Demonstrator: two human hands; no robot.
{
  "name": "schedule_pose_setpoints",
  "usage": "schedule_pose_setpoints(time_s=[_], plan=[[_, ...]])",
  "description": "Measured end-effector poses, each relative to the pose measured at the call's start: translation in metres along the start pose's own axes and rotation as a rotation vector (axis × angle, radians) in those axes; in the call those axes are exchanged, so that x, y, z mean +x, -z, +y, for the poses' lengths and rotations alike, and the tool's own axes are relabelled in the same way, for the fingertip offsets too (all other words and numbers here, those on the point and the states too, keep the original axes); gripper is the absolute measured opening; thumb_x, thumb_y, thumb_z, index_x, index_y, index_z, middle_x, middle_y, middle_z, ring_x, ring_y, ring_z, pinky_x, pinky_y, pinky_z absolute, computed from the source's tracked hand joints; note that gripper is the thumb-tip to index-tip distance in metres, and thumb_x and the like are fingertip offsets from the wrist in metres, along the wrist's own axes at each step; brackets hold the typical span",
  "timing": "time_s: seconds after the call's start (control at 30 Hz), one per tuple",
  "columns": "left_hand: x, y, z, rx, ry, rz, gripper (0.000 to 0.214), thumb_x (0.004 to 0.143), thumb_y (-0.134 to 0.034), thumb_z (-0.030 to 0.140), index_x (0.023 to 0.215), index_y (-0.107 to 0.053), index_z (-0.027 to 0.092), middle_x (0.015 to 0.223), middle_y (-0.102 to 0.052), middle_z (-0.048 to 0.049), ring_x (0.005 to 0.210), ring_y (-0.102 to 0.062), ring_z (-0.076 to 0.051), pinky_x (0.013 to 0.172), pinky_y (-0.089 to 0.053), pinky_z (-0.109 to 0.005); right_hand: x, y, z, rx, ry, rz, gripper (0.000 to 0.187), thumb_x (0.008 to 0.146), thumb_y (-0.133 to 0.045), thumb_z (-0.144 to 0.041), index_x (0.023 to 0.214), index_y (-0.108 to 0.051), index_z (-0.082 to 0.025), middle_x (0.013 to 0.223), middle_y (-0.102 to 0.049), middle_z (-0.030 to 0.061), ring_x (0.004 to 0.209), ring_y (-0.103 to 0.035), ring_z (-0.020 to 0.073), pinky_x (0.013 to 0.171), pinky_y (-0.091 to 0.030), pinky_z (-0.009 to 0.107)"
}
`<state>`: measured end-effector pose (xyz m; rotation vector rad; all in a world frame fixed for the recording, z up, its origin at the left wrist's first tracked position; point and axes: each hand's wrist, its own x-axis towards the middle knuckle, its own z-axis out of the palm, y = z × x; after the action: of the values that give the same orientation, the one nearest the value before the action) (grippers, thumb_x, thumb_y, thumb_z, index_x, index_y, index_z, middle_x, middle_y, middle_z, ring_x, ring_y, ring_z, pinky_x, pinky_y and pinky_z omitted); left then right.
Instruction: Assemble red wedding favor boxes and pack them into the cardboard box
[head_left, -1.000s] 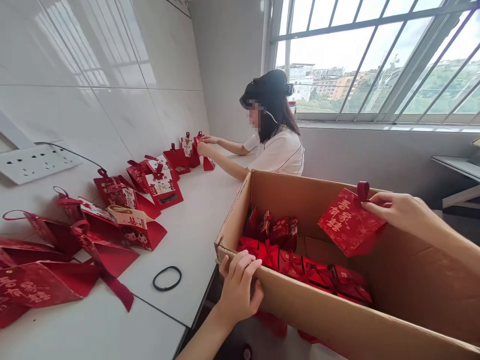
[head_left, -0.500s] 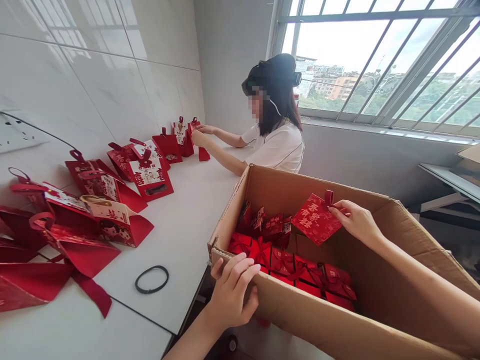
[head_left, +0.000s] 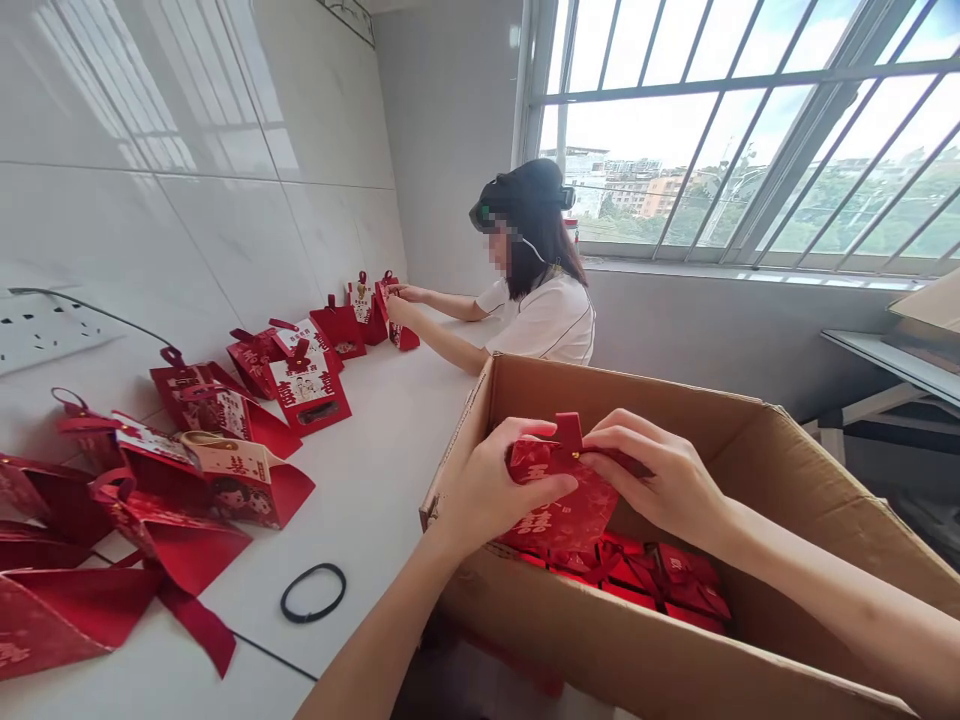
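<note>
A red paper gift box with pale lettering and a ribbon loop on top is held up over the open cardboard box. My left hand grips its upper left side between thumb and fingers. Fingers of my right hand pinch its top right corner, beside the loop and a small gold stud. Below, several red boxes tied with ribbon lie inside the carton, partly hidden by my hands and the held gift box.
Several red gift boxes stand along the wall on the white table. A black elastic band lies near the table edge. Across the carton, a co-worker handles a small red box. A barred window is behind.
My left hand has let go of the carton's rim and taken hold of the gift box. My right hand has brought that box left and nearer. The view has tilted up slightly.
</note>
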<state>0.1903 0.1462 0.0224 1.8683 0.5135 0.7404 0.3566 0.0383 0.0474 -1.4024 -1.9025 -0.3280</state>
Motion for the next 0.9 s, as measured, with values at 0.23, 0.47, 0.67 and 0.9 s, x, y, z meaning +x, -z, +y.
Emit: schedule_pose_setpoints(time_s=[0.23,0.47,0.67,0.9], plan=[[-0.007,-0.018,-0.004,-0.16,0.015,0.173,0.014,0.072,-0.069,0.03,0.08,-0.068,0.018,0.075,-0.068,0.0025,0.07,-0.059,-0.011,0.064,-0.048,-0.022,-0.001,-0.006,-0.009,0.038,0.003,0.066,0.009,0.089,-0.053,-0.017,0.096,-0.059,-0.02,0.082,-0.062,0.0037,0.067,-0.06,0.0115,0.058,-0.052,0.021],[-0.009,-0.026,0.005,-0.202,-0.093,0.158,0.004,0.073,-0.066,0.019,0.077,-0.067,0.019,0.08,-0.066,0.0023,0.076,-0.06,-0.01,0.071,-0.049,-0.021,-0.008,0.001,-0.003,0.071,-0.044,-0.02,0.007,0.09,-0.052,-0.018,0.093,-0.058,-0.02,0.083,-0.061,0.0037,0.067,-0.058,0.0112,0.057,-0.049,0.021],[-0.005,-0.031,-0.005,-0.102,-0.184,0.139,0.004,0.077,-0.064,0.022,0.076,-0.062,0.019,0.079,-0.062,0.0027,0.074,-0.058,-0.01,0.07,-0.047,-0.021,-0.01,0.009,0.003,0.067,-0.072,-0.115,0.004,0.09,-0.053,-0.02,0.089,-0.057,-0.019,0.081,-0.06,0.0029,0.065,-0.055,0.01,0.056,-0.046,0.02],[-0.002,-0.042,-0.022,0.311,-0.228,0.053,0.029,0.085,-0.056,0.033,0.112,-0.054,0.021,0.113,-0.064,-0.0054,0.106,-0.058,-0.02,0.098,-0.038,-0.039,-0.025,0.018,0.039,-0.233,-0.068,-0.378,0.019,0.092,-0.045,-0.026,0.084,-0.06,-0.019,0.079,-0.067,0.004,0.066,-0.061,0.0142,0.06,-0.045,0.025]])
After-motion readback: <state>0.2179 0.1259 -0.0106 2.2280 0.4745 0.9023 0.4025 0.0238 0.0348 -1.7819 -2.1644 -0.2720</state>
